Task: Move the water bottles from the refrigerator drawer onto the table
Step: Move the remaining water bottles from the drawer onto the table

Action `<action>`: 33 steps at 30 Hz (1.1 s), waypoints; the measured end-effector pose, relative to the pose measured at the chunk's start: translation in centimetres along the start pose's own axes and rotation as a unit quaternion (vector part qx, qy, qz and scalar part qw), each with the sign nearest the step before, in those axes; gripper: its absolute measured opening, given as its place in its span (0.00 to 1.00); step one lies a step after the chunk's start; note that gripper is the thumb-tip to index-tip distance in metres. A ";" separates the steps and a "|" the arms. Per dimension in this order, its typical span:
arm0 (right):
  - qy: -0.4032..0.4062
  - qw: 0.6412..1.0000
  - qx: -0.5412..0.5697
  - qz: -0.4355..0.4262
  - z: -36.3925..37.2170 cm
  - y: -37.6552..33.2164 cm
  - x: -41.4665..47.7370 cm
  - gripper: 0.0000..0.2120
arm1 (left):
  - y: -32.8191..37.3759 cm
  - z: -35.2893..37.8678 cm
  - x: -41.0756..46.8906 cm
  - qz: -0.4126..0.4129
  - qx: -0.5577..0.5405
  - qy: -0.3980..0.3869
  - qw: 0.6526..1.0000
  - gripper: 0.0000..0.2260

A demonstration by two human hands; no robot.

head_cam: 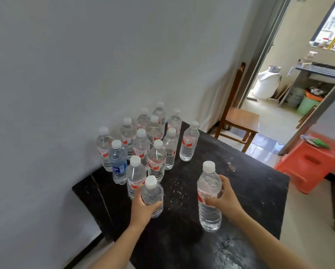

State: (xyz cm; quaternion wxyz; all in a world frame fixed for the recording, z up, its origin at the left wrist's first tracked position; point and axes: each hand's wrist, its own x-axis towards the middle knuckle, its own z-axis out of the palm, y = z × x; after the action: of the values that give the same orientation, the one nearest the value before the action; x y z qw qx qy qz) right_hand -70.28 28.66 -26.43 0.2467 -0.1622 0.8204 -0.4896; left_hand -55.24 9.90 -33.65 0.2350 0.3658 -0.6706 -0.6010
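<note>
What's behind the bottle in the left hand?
A red-label bottle stands right behind the held bottle, other bottles beyond. The left hand and held bottle hide part of its lower half.

1. A bottle cluster stands on the tabletop's far left, beside the wall.
2. Nearer, the left hand holds one bottle; the right hand holds another bottle to its right.
3. A chair stands behind the tabletop.
</note>
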 end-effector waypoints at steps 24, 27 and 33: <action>-0.184 0.977 -0.088 -0.062 7.5 -1.9 12.0 0.40 | 1.4 2.8 -0.3 -0.049 0.068 0.111 0.990 0.36; -0.234 0.958 -0.152 -0.071 7.2 -3.0 13.0 0.40 | 1.6 2.5 -0.6 -0.052 0.072 0.091 0.992 0.36; -0.163 0.982 -0.076 -0.061 8.8 -1.9 11.7 0.38 | 1.4 2.7 -0.8 -0.049 0.063 0.107 0.991 0.36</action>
State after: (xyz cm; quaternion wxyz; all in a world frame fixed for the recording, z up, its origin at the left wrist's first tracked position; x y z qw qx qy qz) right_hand -74.92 15.46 -31.09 0.3334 -0.3077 0.7928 -0.4071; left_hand -57.07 12.18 -32.61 0.2517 0.4744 -0.6596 -0.5258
